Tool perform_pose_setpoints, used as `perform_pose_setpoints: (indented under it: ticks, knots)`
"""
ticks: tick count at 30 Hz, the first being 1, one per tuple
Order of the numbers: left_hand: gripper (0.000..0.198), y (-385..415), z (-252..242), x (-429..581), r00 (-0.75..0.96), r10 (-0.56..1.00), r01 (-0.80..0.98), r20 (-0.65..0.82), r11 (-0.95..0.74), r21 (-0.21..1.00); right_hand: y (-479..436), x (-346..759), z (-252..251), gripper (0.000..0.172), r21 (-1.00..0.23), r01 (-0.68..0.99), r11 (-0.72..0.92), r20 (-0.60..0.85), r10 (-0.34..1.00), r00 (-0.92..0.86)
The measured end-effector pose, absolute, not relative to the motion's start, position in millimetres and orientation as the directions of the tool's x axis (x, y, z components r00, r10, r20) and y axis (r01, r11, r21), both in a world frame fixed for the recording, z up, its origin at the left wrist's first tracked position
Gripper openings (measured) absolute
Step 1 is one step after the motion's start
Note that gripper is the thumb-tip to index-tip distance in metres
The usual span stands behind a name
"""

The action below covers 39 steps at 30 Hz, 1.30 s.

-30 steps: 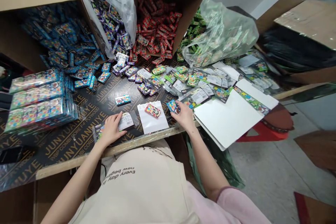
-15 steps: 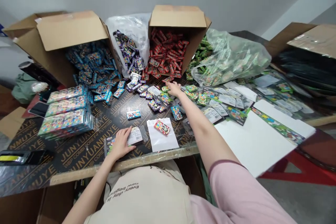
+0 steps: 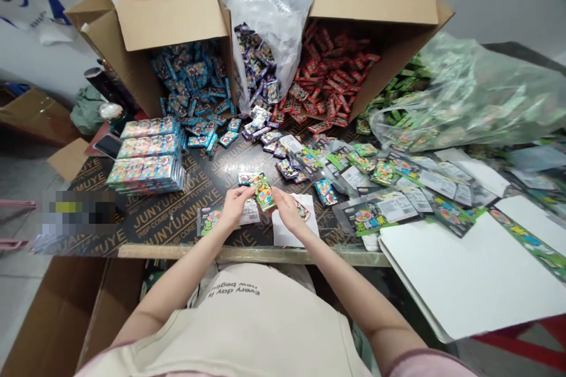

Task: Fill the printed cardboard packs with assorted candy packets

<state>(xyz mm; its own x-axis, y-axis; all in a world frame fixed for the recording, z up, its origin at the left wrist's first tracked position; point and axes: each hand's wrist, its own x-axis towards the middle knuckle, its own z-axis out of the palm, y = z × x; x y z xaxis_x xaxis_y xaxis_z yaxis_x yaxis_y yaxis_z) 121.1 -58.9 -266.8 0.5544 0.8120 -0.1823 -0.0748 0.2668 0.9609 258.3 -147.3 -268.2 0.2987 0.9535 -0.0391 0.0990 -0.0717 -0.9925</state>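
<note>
Both my hands meet above the near edge of the black table [image 3: 177, 212]. My left hand [image 3: 233, 205] and my right hand [image 3: 286, 210] pinch a small green packet [image 3: 264, 193] between them. Under them lie a white sheet [image 3: 292, 231] with a red packet [image 3: 303, 210] on it, and a clear bag with a barcode label [image 3: 252, 213]. A blue packet [image 3: 246, 178] lies just beyond my left hand, and another blue one [image 3: 326, 191] sits to the right.
Tipped cardboard boxes spill blue packets [image 3: 194, 85] and red packets [image 3: 336, 76]; plastic bags hold purple packets [image 3: 259, 65] and green ones [image 3: 460, 100]. A stack of filled bags [image 3: 148, 156] stands at left. Large white cards [image 3: 473, 271] overhang the right edge. Loose labelled bags [image 3: 398, 194] cover the right.
My right hand came back from the far pile with a green packet. My left hand lifted off the labelled bag and joined it. The view swung left.
</note>
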Motion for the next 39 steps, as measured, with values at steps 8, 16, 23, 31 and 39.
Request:
perform_pose_setpoints:
  ticks: [8, 16, 23, 31, 39]
  knots:
    - [0.043, -59.6, -271.1, 96.5, 0.608, 0.754, 0.038, -0.249, 0.286, 0.958, -163.2, 270.3, -253.5, 0.079, -0.750, 0.597, 0.286, 0.338, 0.941, -0.026]
    - [0.084, -46.7, -294.3, 56.7, 0.825, 0.564, 0.456, 0.021, -0.688, 0.564, -162.7, 282.5, -279.9, 0.064, -0.508, 0.851, 0.135, 0.457, 0.879, 0.134]
    - [0.104, -45.4, -304.6, 41.5, 0.821, 0.568, 0.472, 0.057, -0.732, 0.491, -170.0, 282.2, -299.2, 0.069, -0.540, 0.832, 0.130, 0.325, 0.943, 0.064]
    - [0.105, -49.6, -294.4, 43.3, 0.816, 0.568, 0.369, 0.108, -0.655, 0.659, -164.0, 280.4, -283.7, 0.092, -0.907, 0.399, 0.134, 0.163, 0.986, 0.040]
    - [0.056, -57.8, -294.6, 89.9, 0.367, 0.919, 0.141, 0.146, -0.210, 0.967, -124.5, 220.7, -267.1, 0.058, -0.924, -0.369, 0.100, -0.140, 0.810, 0.569]
